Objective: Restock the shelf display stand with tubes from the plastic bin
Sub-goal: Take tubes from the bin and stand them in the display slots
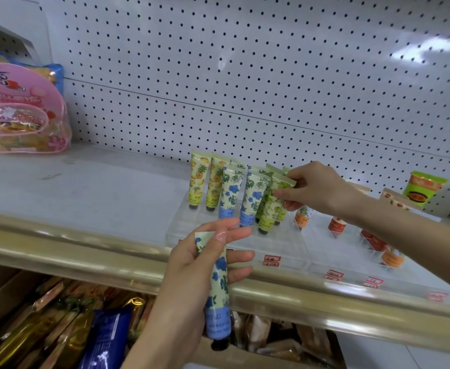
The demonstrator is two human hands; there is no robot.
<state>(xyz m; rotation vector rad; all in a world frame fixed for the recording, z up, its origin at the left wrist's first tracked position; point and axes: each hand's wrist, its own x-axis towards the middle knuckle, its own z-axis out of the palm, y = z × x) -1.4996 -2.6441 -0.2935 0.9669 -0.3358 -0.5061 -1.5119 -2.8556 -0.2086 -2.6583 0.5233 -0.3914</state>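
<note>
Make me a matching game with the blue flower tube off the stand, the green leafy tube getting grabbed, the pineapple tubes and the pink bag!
Things:
1. blue flower tube
2. green leafy tube
3. pineapple tubes
4. pink bag

Places:
A. standing in the back-left corner of the clear stand
B. held in the left hand
C. far left on the shelf
D. pinched by the right hand

Pairs: 1-B, 2-D, 3-A, 4-C
</note>
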